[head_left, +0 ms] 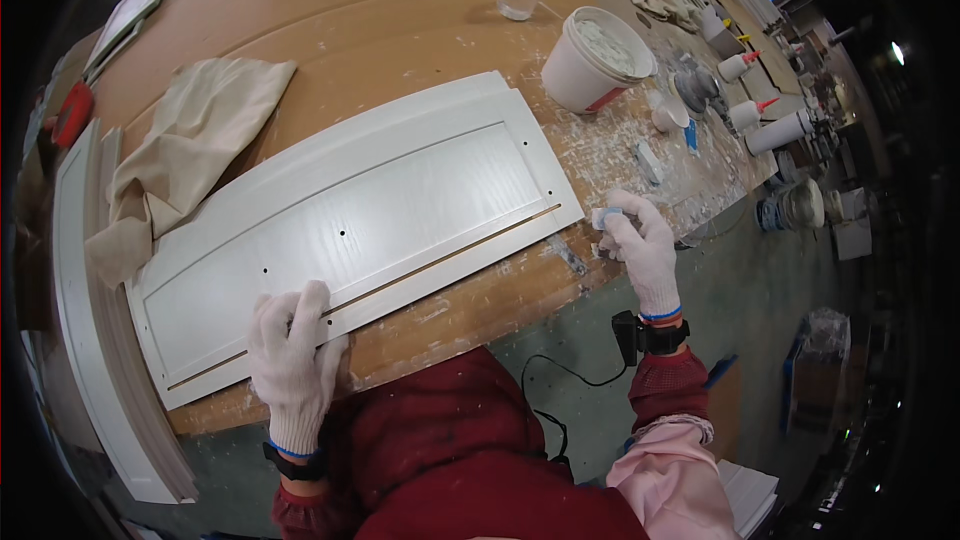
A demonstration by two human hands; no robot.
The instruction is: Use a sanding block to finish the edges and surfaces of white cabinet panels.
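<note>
A white wooden panel with a grooved frame, a long slot and several small dark holes lies slantwise on the workbench. My left hand, in a white knit glove, grips its near edge, with curled fingers on top and the thumb at the edge. Just past the panel's right end, my gloved right hand is closed on a small blue-and-white piece, held between thumb and fingers. My fingers cover part of that piece, so its kind does not show.
A tub of white paste, a small cup and a blue-and-white block stand on the smeared bench. Beige cloth overlaps the panel's far left. White boards are stacked left. Red-tipped bottles stand far right.
</note>
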